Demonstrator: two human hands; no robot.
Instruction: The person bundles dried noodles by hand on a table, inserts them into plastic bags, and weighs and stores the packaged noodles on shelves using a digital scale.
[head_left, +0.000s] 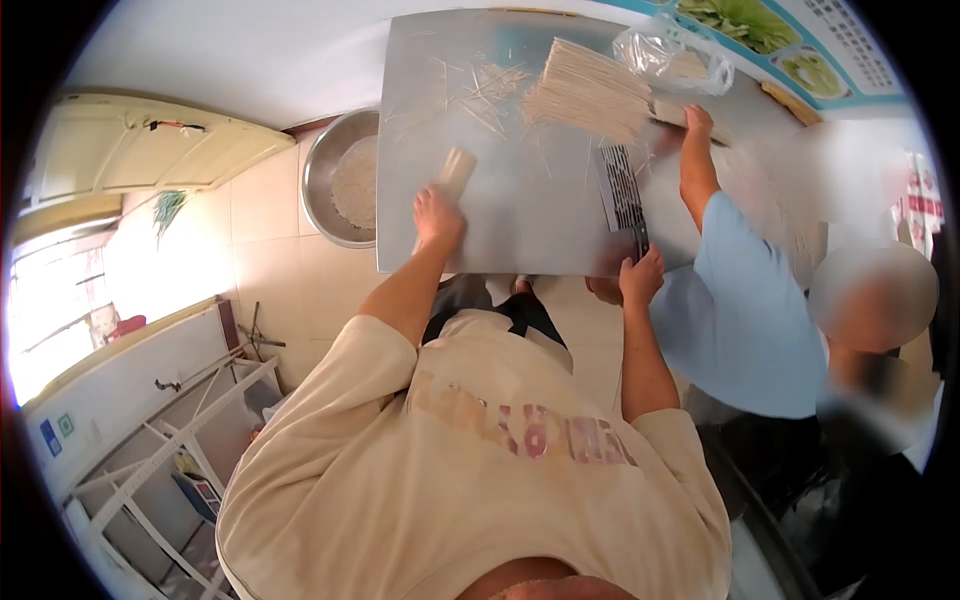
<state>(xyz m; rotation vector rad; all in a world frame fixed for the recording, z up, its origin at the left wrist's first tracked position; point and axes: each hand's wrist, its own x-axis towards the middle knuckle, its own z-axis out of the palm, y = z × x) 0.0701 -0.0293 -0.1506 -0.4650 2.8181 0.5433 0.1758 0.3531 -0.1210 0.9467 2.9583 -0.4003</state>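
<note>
My left hand (438,217) is closed around a bundle of dried noodles (456,172), which is held over the metal table's left part. My right hand (642,277), at the table's front edge, grips the dark handle of a kitchen knife (622,190). Its wide blade has a dark-and-light pattern and points away from me over the tabletop. Beyond the blade lies a large pile of pale noodle sticks (588,88). Loose, scattered sticks (490,95) lie to the left of that pile.
A steel basin (312,190) with pale contents stands left of the metal table (420,60). To the right, a co-worker in a light blue top (740,310) reaches in, a hand (698,120) at more noodles. A clear plastic bag (670,55) lies at the back.
</note>
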